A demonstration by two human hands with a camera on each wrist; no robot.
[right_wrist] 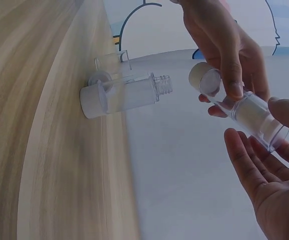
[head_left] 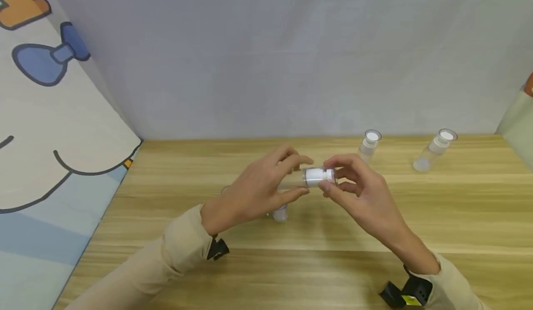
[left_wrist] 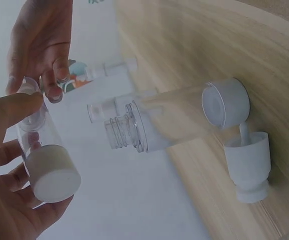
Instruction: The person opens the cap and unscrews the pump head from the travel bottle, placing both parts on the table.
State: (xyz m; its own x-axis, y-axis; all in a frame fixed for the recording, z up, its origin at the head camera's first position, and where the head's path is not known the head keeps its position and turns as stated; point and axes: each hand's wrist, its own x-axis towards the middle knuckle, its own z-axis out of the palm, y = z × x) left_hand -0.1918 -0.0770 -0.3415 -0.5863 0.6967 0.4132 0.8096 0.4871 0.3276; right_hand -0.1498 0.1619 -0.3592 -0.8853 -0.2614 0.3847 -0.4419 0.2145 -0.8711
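Observation:
My left hand grips a clear bottle with a white base, held sideways above the table. A white pump shows through its clear cap at the other end. My right hand pinches that capped end between thumb and fingers. Behind the left hand, an uncapped clear bottle stands upright, its threaded neck bare. Beside it on the wood, a loose white pump head appears in the left wrist view. The left hand hides most of both in the head view.
Two capped pump bottles, one nearer and one farther right, stand at the back of the wooden table. A clear cap is near the uncapped bottle. A grey backdrop rises behind; a cartoon-printed panel borders the left.

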